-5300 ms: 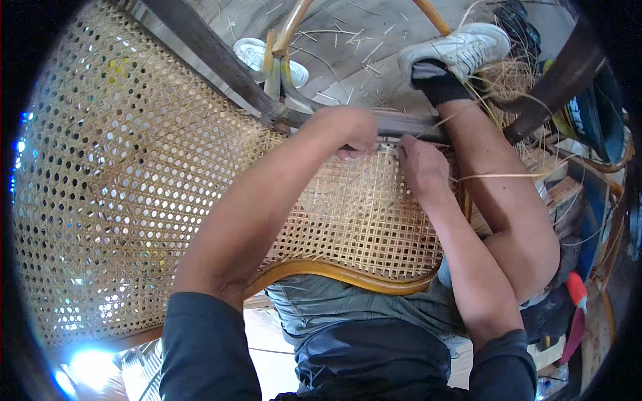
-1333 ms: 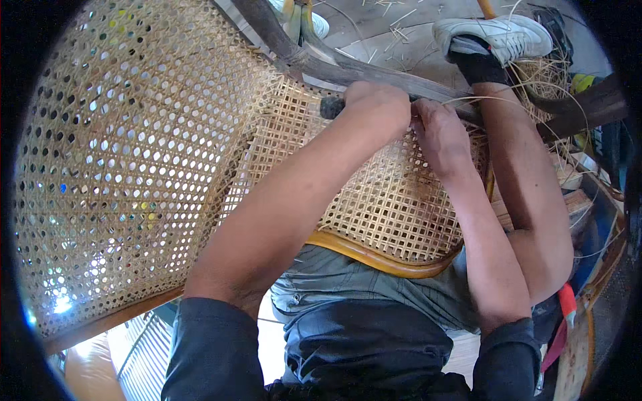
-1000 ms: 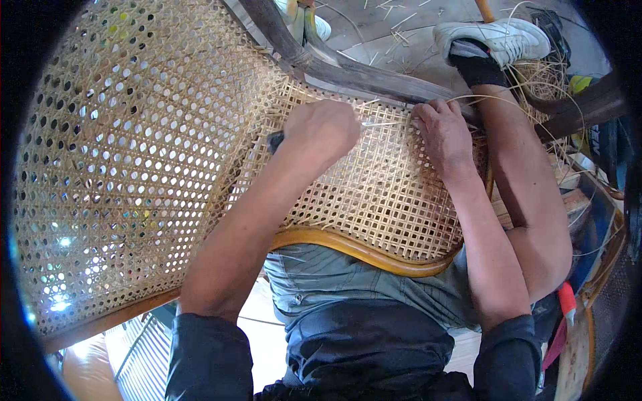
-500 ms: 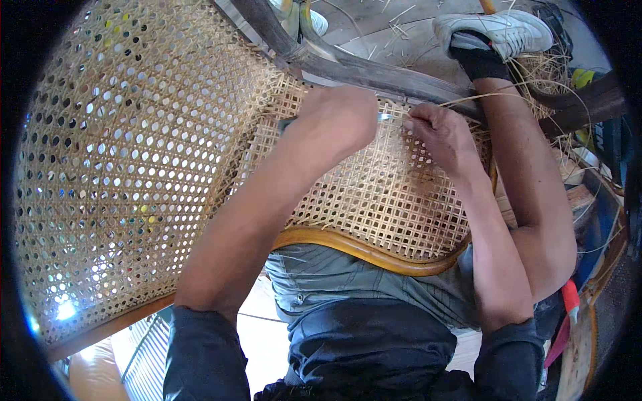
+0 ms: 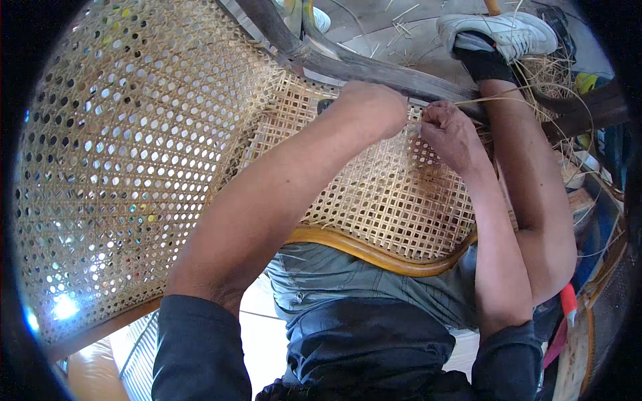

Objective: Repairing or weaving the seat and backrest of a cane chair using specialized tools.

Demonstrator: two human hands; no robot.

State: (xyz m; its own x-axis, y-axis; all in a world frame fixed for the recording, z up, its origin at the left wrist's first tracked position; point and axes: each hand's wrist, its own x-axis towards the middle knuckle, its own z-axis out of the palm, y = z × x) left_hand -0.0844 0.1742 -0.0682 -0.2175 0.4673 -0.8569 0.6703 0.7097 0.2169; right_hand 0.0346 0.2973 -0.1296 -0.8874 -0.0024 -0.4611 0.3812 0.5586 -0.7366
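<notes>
A woven cane chair seat rests across my lap, with a curved yellow-brown wooden rim along its near edge. Over the seat's far part, my left hand is closed around a dark-handled tool. Only its handle end shows behind the fist; its working end is hard to make out now. Just to the right, my right hand pinches at the weave, fingers bent together. From those fingers a thin pale cane strand runs off to the right. The exact grip point is hidden by the fingers.
The cane backrest rises on the left. A dark wooden chair leg crosses beyond the seat. My bent leg and white shoe lie on the right. Loose cane strips are heaped beside the shoe, with scraps on the floor.
My left hand has moved right with the tool, closer to the right hand, and the metal tip seen earlier is now mostly hidden. The right hand has shifted slightly right.
</notes>
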